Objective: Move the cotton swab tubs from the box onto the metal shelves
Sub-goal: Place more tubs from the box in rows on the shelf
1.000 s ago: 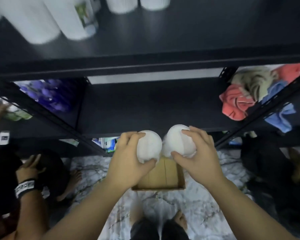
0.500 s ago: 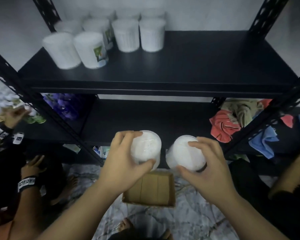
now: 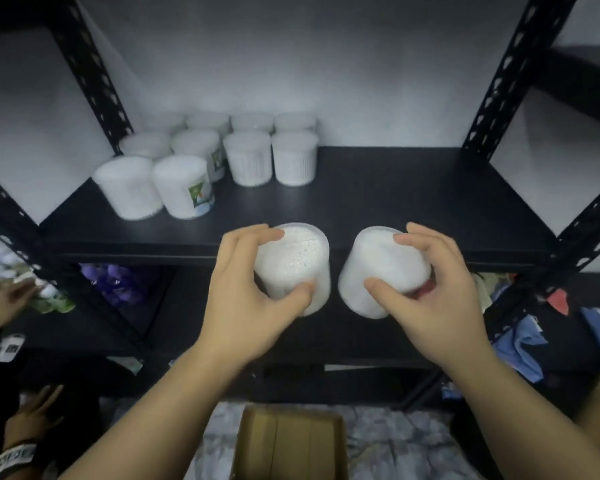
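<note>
Cotton swab tubs already on the shelf (image 3: 378, 188) sit bunched in its back left corner, a cluster (image 3: 208, 157) of white tubs in rows, a couple with green labels facing out. Two more are in the air at the shelf's front edge, around the middle. The left hand (image 3: 246, 299) grips the left tub (image 3: 293, 263), fingers (image 3: 253, 235) curled over its top rim and thumb pressed on the near side, the tub tipped so you can see the swab tips inside. Just beside it, not touching, the right tub (image 3: 378, 268) is gripped by the right hand (image 3: 437, 296) the same way, thumb low and fingers hooked over the far rim. Down below on the marbled floor (image 3: 395, 445), the cardboard box (image 3: 288, 445) sits open between the forearms. The lower right shelf holds crumpled cloths (image 3: 523, 341).
</note>
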Available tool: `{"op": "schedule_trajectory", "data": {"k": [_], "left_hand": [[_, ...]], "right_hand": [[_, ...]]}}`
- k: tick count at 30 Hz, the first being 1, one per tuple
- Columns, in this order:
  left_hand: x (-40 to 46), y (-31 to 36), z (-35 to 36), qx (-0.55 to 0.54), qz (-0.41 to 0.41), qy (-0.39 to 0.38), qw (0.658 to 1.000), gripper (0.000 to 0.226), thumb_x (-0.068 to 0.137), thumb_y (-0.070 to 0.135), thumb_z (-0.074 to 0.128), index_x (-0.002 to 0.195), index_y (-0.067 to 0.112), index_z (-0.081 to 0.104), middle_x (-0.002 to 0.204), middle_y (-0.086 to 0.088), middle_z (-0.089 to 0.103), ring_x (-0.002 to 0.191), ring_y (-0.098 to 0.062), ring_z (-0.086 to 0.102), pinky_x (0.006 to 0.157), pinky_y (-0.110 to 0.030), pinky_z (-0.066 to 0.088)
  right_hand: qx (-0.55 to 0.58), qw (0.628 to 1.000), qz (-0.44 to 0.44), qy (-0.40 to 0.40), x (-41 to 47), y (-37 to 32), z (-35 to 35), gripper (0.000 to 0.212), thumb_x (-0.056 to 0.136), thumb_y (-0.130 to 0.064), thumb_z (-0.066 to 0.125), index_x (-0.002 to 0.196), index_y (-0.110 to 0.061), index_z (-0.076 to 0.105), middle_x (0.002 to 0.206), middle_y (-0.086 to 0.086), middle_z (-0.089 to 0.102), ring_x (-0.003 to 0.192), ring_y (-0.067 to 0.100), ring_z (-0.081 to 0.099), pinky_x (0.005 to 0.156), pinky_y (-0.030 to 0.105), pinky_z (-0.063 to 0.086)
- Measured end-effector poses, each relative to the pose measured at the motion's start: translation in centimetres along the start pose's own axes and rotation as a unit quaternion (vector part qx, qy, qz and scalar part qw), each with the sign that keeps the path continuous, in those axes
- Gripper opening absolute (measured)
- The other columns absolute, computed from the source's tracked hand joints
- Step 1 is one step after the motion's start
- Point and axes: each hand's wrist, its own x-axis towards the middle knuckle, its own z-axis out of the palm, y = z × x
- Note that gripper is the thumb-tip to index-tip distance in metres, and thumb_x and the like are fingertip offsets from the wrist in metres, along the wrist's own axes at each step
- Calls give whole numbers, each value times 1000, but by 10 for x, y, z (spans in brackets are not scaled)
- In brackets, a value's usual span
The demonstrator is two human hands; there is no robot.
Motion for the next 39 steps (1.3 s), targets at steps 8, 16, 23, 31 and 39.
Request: {"op": "schedule_trajectory", "data": {"k": [8, 16, 23, 31, 39], "left_hand": [[88, -29, 4, -21, 29, -8, 999, 56, 69, 29, 88, 117, 31, 60, 128, 13, 46, 123, 5, 46, 95, -3, 33], [117, -77, 22, -50, 38, -11, 998, 51, 70, 24, 89, 114, 26, 64, 129, 10, 46, 124, 2, 47, 97, -3, 33], [137, -94, 26, -95, -57, -69, 991, 94, 71, 43, 88, 148, 31, 36, 134, 23, 46, 125, 12, 44, 98, -10, 37], [158, -94, 27, -175, -152, -120, 965, 99, 59, 63, 84, 136, 32, 31, 129, 21, 48, 118, 3, 54, 85, -11, 48], [154, -106, 32, -228, -133, -70, 962, 66, 62, 56, 88, 117, 34, 58, 125, 5, 65, 115, -11, 65, 96, -38, 54]], "right_hand": [[-46, 999, -4, 19, 77, -17, 39, 60, 71, -36, 88, 123, -35, 59, 137, -18, 45, 127, -2, 45, 95, 11, 34], [-64, 997, 13, 41, 99, 6, 89, 56, 73, -33, 88, 121, -31, 59, 137, -12, 47, 124, -11, 43, 95, 1, 31], [17, 999, 45, -8, 124, 24, 96, 91, 75, -32, 87, 149, -29, 34, 139, -29, 47, 128, -9, 47, 97, 6, 39], [104, 987, 115, -39, 142, 32, 93, 90, 68, -49, 82, 139, -37, 30, 133, -19, 48, 111, -14, 54, 82, 8, 48], [138, 981, 135, -13, 142, 44, 90, 72, 72, -29, 90, 121, -32, 37, 125, -12, 57, 107, 1, 63, 75, 18, 54]]}}
